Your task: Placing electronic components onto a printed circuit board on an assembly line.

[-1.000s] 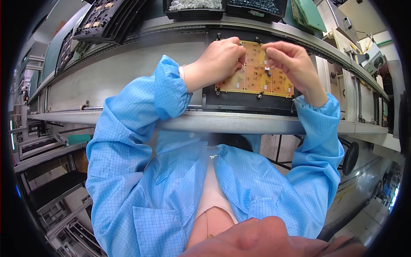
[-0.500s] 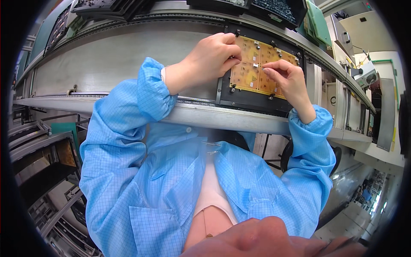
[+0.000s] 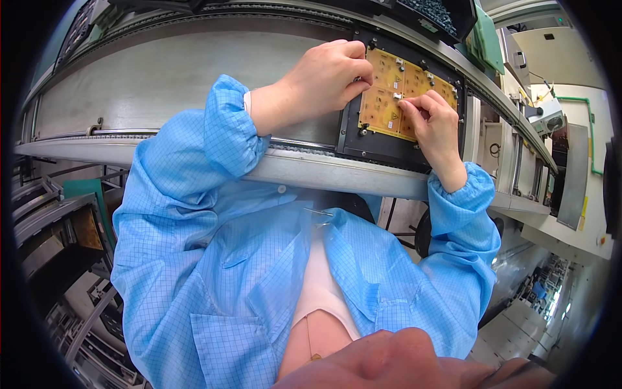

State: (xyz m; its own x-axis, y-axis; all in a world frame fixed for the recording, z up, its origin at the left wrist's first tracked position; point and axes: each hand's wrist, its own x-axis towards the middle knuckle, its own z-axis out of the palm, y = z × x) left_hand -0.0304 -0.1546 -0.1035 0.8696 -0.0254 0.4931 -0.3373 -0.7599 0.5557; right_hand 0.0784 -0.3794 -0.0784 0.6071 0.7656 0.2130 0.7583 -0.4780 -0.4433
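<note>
A yellow-brown circuit board panel [image 3: 382,113] lies in a black carrier frame [image 3: 353,139], held at its edges by small black clamps. Small white connectors [image 3: 400,63] stand on the panel, and dark small parts dot its surface. My left hand [image 3: 327,74] is closed in a pinch over the panel's left edge; anything between its fingertips is hidden. Over the middle of the panel, my right hand [image 3: 433,123] has thumb and forefinger pressed together, just right of a white connector [image 3: 397,96]. Whatever that pinch holds is too small to make out.
The carrier sits on a conveyor with a metal rail [image 3: 311,170] along its near side. A black bin [image 3: 434,19] of small dark parts stands beyond it, beside green boards [image 3: 484,42]. A metal plate [image 3: 194,71] stretches left. Racks [image 3: 65,227] stand at lower left.
My right thumb and forefinger have come together and closer to the middle white connector. My left hand stays pinched at the panel's left edge. The whole view has shifted slightly.
</note>
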